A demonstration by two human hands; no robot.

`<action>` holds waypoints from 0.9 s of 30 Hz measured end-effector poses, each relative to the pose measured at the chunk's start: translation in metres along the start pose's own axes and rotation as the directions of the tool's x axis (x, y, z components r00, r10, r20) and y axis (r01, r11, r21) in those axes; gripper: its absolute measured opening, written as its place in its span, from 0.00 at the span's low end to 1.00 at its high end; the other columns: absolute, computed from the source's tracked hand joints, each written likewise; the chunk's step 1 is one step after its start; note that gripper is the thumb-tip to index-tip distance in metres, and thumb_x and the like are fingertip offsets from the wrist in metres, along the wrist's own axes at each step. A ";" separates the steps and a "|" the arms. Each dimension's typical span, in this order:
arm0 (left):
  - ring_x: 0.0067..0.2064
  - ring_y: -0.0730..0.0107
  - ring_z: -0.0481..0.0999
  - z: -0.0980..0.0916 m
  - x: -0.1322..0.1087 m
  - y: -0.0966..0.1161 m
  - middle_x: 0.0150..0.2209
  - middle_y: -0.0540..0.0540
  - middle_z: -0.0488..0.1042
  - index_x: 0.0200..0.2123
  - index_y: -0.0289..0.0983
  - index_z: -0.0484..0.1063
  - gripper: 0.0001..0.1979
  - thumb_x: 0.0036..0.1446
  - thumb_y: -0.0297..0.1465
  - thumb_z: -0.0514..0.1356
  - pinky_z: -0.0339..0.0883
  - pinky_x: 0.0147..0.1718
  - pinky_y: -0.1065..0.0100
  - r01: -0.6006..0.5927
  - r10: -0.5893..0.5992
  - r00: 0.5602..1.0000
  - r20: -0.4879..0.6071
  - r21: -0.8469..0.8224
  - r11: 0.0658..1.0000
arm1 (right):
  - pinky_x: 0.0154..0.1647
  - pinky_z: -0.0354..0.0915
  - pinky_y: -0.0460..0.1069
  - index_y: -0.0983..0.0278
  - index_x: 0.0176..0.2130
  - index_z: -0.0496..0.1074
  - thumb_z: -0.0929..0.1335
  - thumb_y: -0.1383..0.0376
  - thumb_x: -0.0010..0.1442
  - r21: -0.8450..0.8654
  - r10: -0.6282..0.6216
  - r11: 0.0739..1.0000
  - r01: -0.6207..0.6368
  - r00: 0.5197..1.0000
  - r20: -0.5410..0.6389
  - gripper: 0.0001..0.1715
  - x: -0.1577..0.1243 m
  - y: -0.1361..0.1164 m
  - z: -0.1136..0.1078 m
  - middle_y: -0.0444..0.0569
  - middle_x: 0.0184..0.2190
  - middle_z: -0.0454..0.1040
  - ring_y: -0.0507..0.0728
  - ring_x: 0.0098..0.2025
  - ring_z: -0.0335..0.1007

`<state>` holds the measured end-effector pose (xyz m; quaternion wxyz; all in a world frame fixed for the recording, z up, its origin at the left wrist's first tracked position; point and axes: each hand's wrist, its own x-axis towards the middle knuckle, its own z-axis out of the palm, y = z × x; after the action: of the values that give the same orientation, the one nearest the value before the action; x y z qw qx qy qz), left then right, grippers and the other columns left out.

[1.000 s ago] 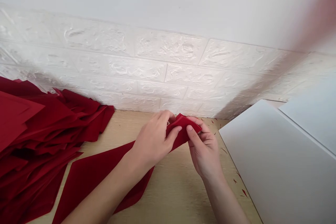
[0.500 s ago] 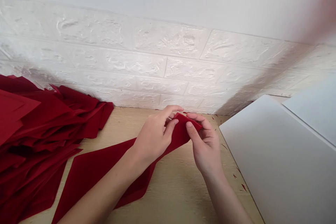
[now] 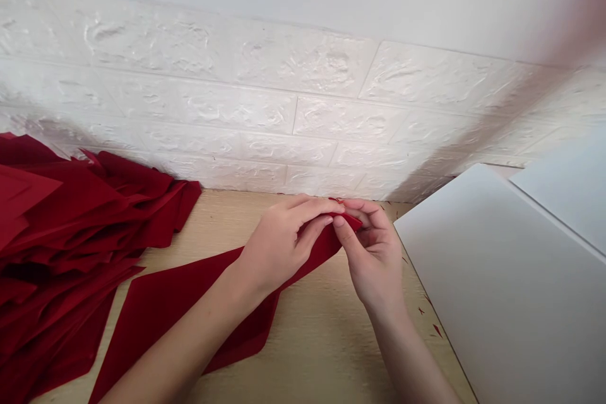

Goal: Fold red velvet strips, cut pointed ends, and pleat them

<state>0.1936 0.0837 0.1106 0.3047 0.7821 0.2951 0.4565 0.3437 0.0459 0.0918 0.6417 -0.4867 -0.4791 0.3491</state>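
Wall: white brick-patterned wall (image 3: pixel 293 113) spans the middle of the frame, with a smooth pale area above it.
Tabletop: light, wood-toned table (image 3: pixel 331 347) runs below the wall, under your forearms.
Red pile: at the left edge, many overlapping dark-red pieces lie in a loose pile (image 3: pixel 85 227), a few lighter flat ones at its upper left.
Red cloth: just beside the pile, one red cloth (image 3: pixel 175 297) stretches from the lower left, partly under your left forearm, up to your fingers at centre.
Left hand: your left hand (image 3: pixel 279 240), at centre, pinches the cloth's narrow end, thumb in front, fingers curled over the top.
Right hand: your right hand (image 3: pixel 376 259), right of centre, grips the tip of that end between thumb and fingers, its thumb close to your left fingertips.
Scraps: small red scraps (image 3: pixel 437 331) dot the table at lower right.
White panels: smooth white panels (image 3: pixel 502 284) fill the right side.
Blurred band: a reddish band (image 3: pixel 582 19) crosses the upper right, too blurred to identify.
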 end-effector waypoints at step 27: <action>0.47 0.67 0.82 -0.001 0.001 -0.006 0.47 0.49 0.83 0.48 0.40 0.78 0.12 0.67 0.25 0.56 0.75 0.47 0.65 0.167 -0.166 0.985 -0.039 0.014 0.986 | 0.35 0.73 0.51 0.59 0.33 0.77 0.76 0.52 0.56 -0.088 0.023 0.996 -0.024 1.000 -0.005 0.14 0.006 0.008 -0.013 0.46 0.30 0.79 0.55 0.32 0.74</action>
<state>0.1922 0.0884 0.1071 0.3294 0.7486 0.3691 0.4414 0.3578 0.0501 0.0849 0.6166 -0.5206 -0.4869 0.3342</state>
